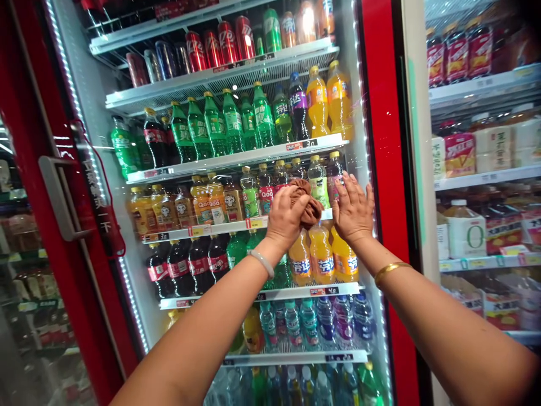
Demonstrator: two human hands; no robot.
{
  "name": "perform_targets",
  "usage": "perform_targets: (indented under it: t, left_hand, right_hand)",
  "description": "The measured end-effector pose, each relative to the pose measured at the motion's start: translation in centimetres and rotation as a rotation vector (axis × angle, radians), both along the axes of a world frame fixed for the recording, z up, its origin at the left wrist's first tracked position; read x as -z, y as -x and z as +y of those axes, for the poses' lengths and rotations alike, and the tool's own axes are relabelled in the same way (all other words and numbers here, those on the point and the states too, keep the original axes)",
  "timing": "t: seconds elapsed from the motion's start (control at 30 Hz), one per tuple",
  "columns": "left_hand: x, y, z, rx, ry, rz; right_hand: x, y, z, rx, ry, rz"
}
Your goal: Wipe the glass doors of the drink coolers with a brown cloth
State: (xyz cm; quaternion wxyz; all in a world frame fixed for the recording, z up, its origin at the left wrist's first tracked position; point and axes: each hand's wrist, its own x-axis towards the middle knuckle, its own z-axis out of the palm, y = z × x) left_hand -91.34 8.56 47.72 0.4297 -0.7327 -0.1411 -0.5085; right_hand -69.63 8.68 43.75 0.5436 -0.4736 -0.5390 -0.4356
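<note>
A crumpled brown cloth [311, 210] is bunched in my left hand [287, 217], its fingers closed around it against the glass door [99, 113] of a drinks fridge. To its right, my right hand [354, 208] lies flat with the fingers stretched out, resting on the glass near the door's right side and holding nothing. Behind the glass, rows of bottles stand on white shelves. Orange soda bottles [323, 259] show just below my hands, and a green-labelled bottle [318, 183] appears between them. My left hand and forearm hide part of the middle shelves.
The red door frame [382, 169] runs down the right, and a grey door handle [63, 197] sticks out at the left. Open shelving with juice cartons [465, 225] stands farther right. Red cans [228, 42] fill part of an upper fridge shelf.
</note>
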Motion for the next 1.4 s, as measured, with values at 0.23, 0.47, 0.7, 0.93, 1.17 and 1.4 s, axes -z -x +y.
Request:
perform_targets:
  t: [0.23, 0.47, 0.7, 0.93, 1.17, 1.4]
  left_hand:
    - [1.4, -1.8, 0.1, 0.114, -0.119, 0.485]
    - [0.1, -3.5, 0.4, 0.124, -0.128, 0.154]
    - [-1.6, -6.4, -0.1, 0.155, -0.021, 0.006]
    - [-9.0, -6.8, -0.9, 0.106, 0.148, -0.087]
    - [-18.8, -9.3, 0.3, 0.18, 0.095, -0.517]
    - [-19.0, -11.8, -3.0, 0.167, 0.376, -0.323]
  right_hand:
    - [0.0, -0.2, 0.4, 0.045, -0.024, -0.025]
    - [-0.1, -0.1, -0.3, 0.049, -0.031, -0.075]
    - [-2.6, -1.3, -0.5, -0.046, -0.074, -0.197]
    - [-11.9, -2.4, -0.7, -0.095, -0.005, -0.236]
    - [-20.4, -3.5, -0.6, -0.064, 0.046, -0.164]
    - [-20.8, -4.3, -0.6, -0.137, 0.071, -0.171]
